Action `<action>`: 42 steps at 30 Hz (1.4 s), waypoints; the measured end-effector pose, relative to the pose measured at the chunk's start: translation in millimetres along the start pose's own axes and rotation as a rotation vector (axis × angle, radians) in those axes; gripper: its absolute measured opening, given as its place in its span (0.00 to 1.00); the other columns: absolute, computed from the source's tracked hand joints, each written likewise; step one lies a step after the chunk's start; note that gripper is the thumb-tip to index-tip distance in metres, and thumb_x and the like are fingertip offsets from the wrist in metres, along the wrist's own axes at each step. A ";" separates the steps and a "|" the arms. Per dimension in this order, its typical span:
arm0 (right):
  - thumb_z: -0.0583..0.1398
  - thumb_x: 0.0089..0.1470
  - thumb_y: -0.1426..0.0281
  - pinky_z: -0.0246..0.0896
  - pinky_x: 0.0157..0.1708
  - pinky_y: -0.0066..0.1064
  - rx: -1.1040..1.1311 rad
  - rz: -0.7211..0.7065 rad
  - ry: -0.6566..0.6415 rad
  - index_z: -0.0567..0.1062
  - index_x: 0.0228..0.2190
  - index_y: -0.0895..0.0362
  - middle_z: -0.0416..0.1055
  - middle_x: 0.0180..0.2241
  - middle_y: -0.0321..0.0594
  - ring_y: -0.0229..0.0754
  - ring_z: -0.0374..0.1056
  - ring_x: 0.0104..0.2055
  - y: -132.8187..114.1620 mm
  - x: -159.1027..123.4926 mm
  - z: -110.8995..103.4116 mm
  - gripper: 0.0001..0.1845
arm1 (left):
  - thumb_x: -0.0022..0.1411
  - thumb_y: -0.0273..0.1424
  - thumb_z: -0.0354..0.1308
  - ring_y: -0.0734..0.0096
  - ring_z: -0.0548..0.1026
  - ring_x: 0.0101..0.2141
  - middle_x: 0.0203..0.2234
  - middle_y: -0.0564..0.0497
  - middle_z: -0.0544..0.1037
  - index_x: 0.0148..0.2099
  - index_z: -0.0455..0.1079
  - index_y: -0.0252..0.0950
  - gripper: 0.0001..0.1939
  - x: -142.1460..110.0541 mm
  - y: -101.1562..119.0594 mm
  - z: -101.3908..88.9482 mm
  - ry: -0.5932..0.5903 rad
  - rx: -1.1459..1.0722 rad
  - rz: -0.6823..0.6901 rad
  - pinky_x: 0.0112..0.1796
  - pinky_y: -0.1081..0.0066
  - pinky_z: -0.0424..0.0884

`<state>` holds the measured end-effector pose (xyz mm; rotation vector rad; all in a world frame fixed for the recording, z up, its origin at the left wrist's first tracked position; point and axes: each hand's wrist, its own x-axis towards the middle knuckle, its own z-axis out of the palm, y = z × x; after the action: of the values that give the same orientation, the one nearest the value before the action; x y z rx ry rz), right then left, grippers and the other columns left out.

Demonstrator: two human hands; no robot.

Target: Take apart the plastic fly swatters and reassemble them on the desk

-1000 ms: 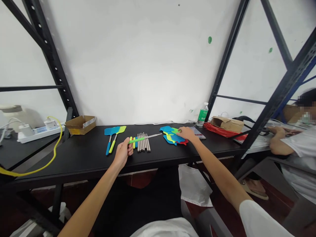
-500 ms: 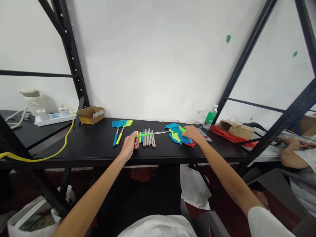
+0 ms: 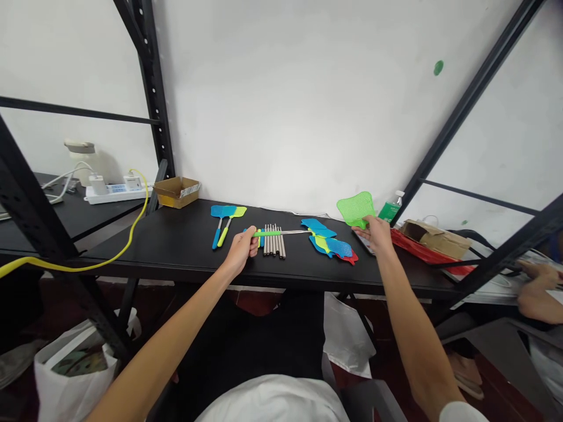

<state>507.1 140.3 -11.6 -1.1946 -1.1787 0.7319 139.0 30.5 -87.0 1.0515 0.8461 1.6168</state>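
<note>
My left hand [image 3: 243, 247] is closed around the green handle [image 3: 267, 234] of a metal rod [image 3: 295, 232] that points right. In my right hand [image 3: 375, 233] a green fly swatter head [image 3: 356, 208] is pinched at its narrow end, raised above the table. Loose swatter heads [image 3: 333, 246] in blue, yellow and red lie overlapped between my hands. Several silver tubes [image 3: 274, 241] lie side by side under the rod, with coloured handles [image 3: 261, 239] partly hidden by my left hand. Two swatters with handles, one blue [image 3: 218, 227] and one yellow-green [image 3: 229, 226], lie to the left.
The black table [image 3: 167, 246] carries an open cardboard box [image 3: 176, 192] at back left and a bottle with a green label [image 3: 390, 207] at right. A torn carton [image 3: 440, 237] lies on red plastic [image 3: 411, 246]. A yellow cable [image 3: 132, 228] crosses the left side. Another person's arm [image 3: 541, 290] shows far right.
My right hand has lifted the green swatter head from the pile and moved it right, away from the rod. My left hand still holds the green handle. The view has shifted slightly.
</note>
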 end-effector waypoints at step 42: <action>0.58 0.58 0.71 0.65 0.19 0.23 0.484 0.161 -0.322 0.75 0.36 0.59 0.81 0.37 0.47 0.39 0.76 0.26 0.3 -106.7 90.0 0.06 | 0.63 0.45 0.60 0.80 0.56 0.17 0.15 0.58 0.55 0.22 0.59 0.36 0.24 3.8 -0.8 2.0 0.036 0.018 -0.025 0.18 0.77 0.55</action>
<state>392.0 70.5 -48.4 -0.7862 -1.0841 1.2864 140.5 34.5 -86.0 1.0234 0.8955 1.6139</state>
